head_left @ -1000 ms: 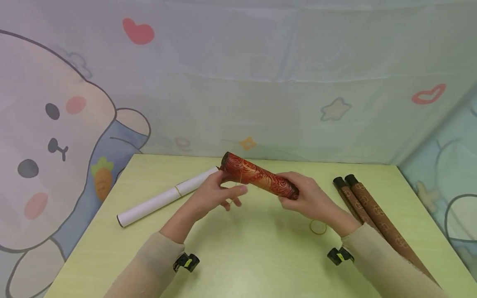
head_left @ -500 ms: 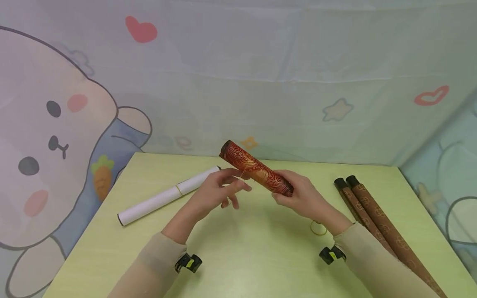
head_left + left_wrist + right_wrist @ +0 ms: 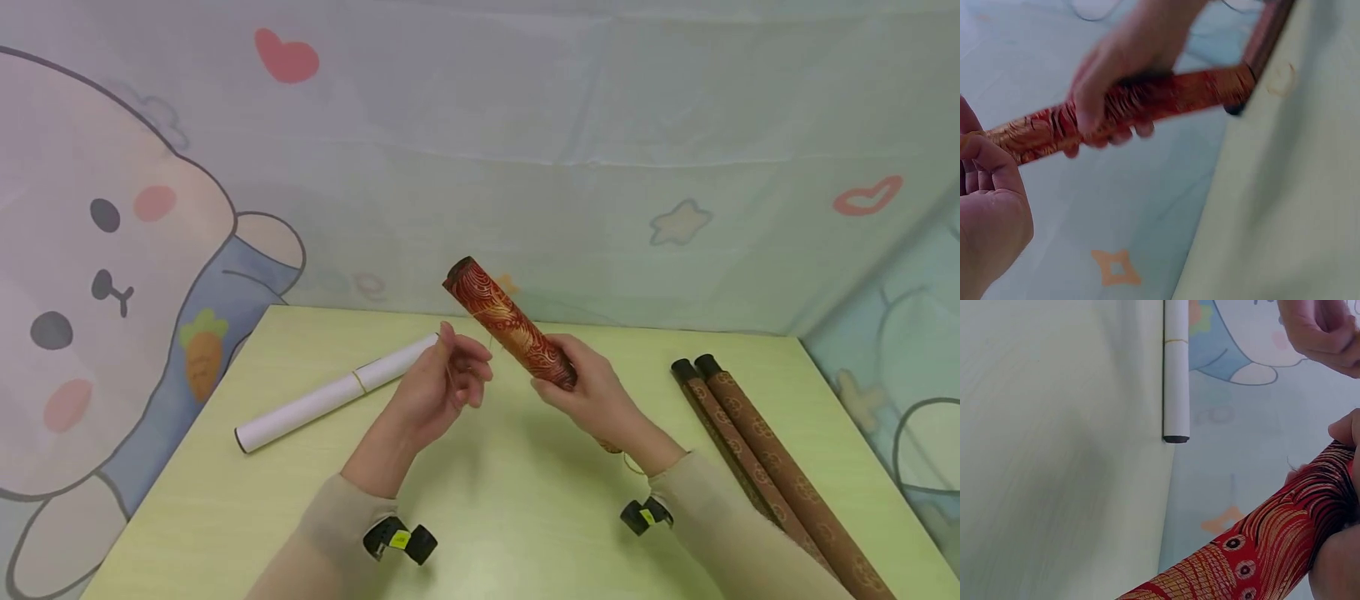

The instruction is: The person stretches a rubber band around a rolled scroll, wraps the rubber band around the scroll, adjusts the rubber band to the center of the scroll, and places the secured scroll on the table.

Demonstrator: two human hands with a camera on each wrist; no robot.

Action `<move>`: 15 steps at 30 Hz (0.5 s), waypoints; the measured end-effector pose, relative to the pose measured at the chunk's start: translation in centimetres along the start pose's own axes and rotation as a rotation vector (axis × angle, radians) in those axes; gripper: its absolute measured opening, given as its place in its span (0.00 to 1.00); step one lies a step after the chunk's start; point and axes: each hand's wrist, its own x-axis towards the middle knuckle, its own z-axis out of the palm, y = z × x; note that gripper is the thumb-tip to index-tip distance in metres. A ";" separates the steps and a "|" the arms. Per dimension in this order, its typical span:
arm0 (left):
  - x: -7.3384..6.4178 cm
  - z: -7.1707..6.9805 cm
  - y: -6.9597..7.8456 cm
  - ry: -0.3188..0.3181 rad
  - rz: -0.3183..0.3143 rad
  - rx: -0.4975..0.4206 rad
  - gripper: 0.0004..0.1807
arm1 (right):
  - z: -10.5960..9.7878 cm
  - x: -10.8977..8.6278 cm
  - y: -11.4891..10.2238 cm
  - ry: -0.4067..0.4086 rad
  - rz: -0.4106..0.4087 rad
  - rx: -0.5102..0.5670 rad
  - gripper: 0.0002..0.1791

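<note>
My right hand point(image 3: 596, 392) grips a red and gold patterned scroll point(image 3: 510, 321), rolled up and tilted with its dark end up to the left. The scroll's lower end point(image 3: 609, 446) shows below the hand. Left of it, my left hand point(image 3: 438, 387) has its thumb raised and fingers curled. A thin yellow rubber band point(image 3: 974, 135) lies at those fingers in the left wrist view, and in the head view a fine strand runs beside the scroll. The left wrist view shows the scroll's far end point(image 3: 1240, 90) past my right hand.
A white roll point(image 3: 315, 407) with dark ends and a yellow band round it lies on the table point(image 3: 480, 533) at left. Two brown patterned scrolls point(image 3: 780, 450) lie at right. A loose rubber band point(image 3: 633, 465) is partly hidden by my right wrist. A printed curtain point(image 3: 480, 167) hangs behind.
The scroll has tilted more steeply, its upper end rising, and my right hand has shifted left. My left hand has turned thumb-up and come away from the scroll.
</note>
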 end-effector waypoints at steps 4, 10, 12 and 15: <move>0.3 0.7 0.2 -0.015 0.019 -0.285 0.27 | 0.6 0.1 0.0 0.038 0.006 0.009 0.29; 0.4 1.8 1.1 -0.020 0.100 -0.595 0.23 | 1.0 0.5 0.5 0.095 -0.018 -0.030 0.28; 0.4 2.4 1.2 -0.002 0.120 -0.655 0.24 | 1.0 0.6 0.6 0.111 -0.025 -0.036 0.29; 0.6 3.4 1.4 0.062 0.132 -0.754 0.26 | 1.1 0.8 0.8 0.124 -0.033 -0.037 0.29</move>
